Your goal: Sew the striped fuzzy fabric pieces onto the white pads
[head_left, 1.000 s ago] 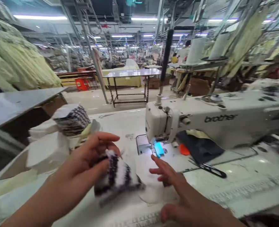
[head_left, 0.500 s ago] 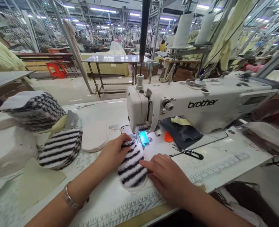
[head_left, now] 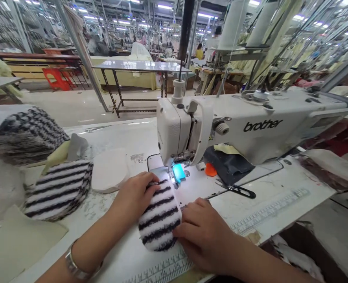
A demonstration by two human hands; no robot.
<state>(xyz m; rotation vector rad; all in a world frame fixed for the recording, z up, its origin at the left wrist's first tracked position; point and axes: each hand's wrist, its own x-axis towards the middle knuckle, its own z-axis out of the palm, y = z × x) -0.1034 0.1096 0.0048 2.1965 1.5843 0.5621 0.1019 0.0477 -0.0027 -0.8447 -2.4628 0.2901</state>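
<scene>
Head view: we see the striped piece (head_left: pixel 161 220) lying on the table (head_left: pixel 120 135), just in front of the machine (head_left: pixel 174 129) and its lit blue guard (head_left: pixel 178 172). The left hand (head_left: pixel 135 194) has thumb and fingertips drawn close on the piece's upper left edge; we cannot tell whether they pinch it or only press. The right hand (head_left: pixel 201 232), fingers curled, touches the lower right edge with its fingertips; there too we cannot tell if the cloth is pinched. Left of the hands we find a striped stack (head_left: pixel 61 190) beside a white stack (head_left: pixel 109 171). Right of the guard lie an orange bit (head_left: pixel 210 169), dark cloth (head_left: pixel 231 168) and black snips (head_left: pixel 243 191).
</scene>
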